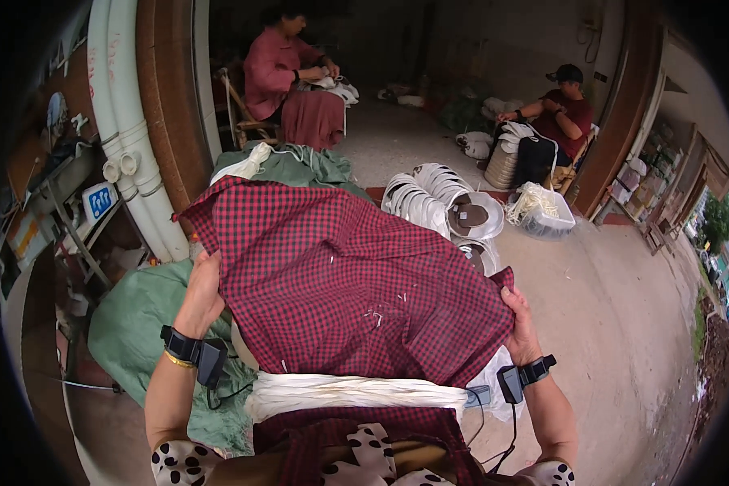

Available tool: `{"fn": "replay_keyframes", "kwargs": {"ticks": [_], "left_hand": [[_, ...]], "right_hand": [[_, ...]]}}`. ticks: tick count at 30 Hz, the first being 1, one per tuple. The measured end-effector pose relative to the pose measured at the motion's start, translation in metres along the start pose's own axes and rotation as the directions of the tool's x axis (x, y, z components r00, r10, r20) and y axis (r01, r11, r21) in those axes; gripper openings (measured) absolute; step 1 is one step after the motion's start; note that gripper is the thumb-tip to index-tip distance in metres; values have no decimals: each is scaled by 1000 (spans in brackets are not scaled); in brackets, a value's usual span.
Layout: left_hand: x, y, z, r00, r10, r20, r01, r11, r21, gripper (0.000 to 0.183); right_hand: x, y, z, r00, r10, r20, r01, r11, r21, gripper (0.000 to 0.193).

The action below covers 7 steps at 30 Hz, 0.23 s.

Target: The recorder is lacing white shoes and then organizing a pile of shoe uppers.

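Note:
A red-and-black checked cloth (324, 275) is held up and spread out in front of me, with small white thread scraps on it. My left hand (205, 290) is closed on its left edge. At the cloth's right edge, my right hand (522, 324) grips it with the thumb on top. Across my lap, just below the cloth, lies a long bundle of white strips (356, 392). More of the same checked fabric (364, 425) shows beneath the bundle at my waist. What lies behind the raised cloth is hidden.
Green sacks (142, 324) lie to my left. Beyond the cloth stand stacked white hats (429, 194) and a clear plastic tub (547, 217) of pale strips. Two people sit working farther back: one in a pink top (274, 73), one in a dark cap (567, 74). White pipes (134, 121) rise at left.

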<state>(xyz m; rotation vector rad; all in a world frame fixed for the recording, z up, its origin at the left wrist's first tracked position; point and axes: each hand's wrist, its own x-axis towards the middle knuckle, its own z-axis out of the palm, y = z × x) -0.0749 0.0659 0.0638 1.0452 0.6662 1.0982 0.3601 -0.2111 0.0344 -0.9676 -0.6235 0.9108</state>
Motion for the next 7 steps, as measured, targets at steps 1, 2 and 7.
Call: {"fn": "replay_keyframes", "kwargs": {"ticks": [1, 2, 7], "left_hand": [[1, -3, -13, 999, 16, -46, -17, 1000, -13, 29], [0, -7, -29, 982, -11, -189, 4, 999, -37, 29], [-2, -54, -112, 881, -207, -425, 212, 977, -35, 38]], "right_hand": [[-4, 2, -6, 998, 1, -57, -1, 1000, -15, 32], [-5, 9, -15, 996, -17, -86, 14, 999, -40, 30], [2, 61, -96, 971, 67, -228, -108, 979, -173, 39]]}}
